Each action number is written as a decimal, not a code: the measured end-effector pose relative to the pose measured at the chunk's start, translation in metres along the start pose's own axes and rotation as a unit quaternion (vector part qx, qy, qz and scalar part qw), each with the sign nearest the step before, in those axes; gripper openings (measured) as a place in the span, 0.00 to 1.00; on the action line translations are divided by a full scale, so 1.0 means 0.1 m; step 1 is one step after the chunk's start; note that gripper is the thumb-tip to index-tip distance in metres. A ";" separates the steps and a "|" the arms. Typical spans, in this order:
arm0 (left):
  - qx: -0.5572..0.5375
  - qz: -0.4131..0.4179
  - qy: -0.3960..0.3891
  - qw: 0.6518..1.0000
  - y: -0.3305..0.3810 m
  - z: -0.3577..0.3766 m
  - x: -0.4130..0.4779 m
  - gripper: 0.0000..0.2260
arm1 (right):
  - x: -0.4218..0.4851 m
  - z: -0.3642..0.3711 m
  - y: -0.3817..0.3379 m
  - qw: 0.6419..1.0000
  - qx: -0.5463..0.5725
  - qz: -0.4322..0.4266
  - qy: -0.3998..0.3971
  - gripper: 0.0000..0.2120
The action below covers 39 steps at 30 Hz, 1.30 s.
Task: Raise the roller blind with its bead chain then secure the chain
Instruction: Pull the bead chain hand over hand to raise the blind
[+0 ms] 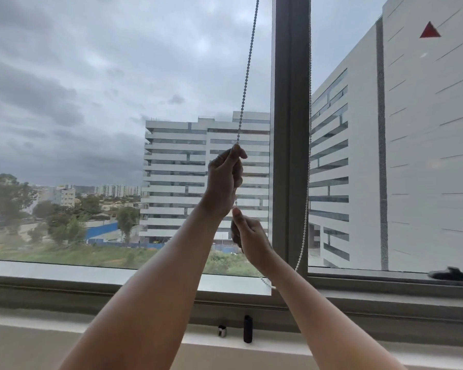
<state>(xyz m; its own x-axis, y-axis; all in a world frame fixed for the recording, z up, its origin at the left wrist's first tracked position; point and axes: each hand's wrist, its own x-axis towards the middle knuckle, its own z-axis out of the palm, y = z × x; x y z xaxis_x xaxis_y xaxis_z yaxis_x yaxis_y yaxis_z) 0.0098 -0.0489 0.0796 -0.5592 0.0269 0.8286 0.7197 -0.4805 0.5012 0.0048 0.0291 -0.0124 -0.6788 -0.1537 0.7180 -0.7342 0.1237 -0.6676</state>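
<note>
A white bead chain (247, 68) runs down from the top of the frame in front of the window glass. My left hand (225, 180) is closed around this near strand at mid height. Just below it, my right hand (249, 236) grips the same strand. Under my right hand the chain loops near the sill and climbs back up along the dark window post (292, 129) as a second strand (309, 156). The roller blind itself is out of view above the frame; the glass is uncovered.
A grey window sill (64, 284) runs across below the glass. Two small dark objects (247, 328) stand on the lower ledge under my arms. A dark cloth-like item (452, 273) lies on the right sill. Buildings and cloudy sky fill the view outside.
</note>
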 end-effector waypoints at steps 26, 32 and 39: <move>-0.069 -0.123 -0.021 0.990 -0.80 0.04 -0.67 0.14 | 0.70 -0.37 -0.90 0.968 0.036 -0.050 0.243 0.20; -0.041 -0.185 -0.089 0.978 -0.89 -0.22 -0.76 0.11 | 0.57 -0.28 -0.66 0.968 -0.031 -0.094 0.231 0.20; -0.045 -0.204 -0.066 0.976 -0.67 -0.35 -0.41 0.15 | 0.41 -0.28 -0.41 0.970 -0.077 -0.090 0.211 0.19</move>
<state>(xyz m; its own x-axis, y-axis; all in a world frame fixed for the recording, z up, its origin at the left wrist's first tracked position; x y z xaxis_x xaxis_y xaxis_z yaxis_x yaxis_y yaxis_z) -0.0303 -0.0483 0.0037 -0.7301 0.3412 0.5920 0.4058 -0.4805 0.7774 0.0065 0.0450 0.0503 -0.4608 0.2247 0.8586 -0.8126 0.2823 -0.5100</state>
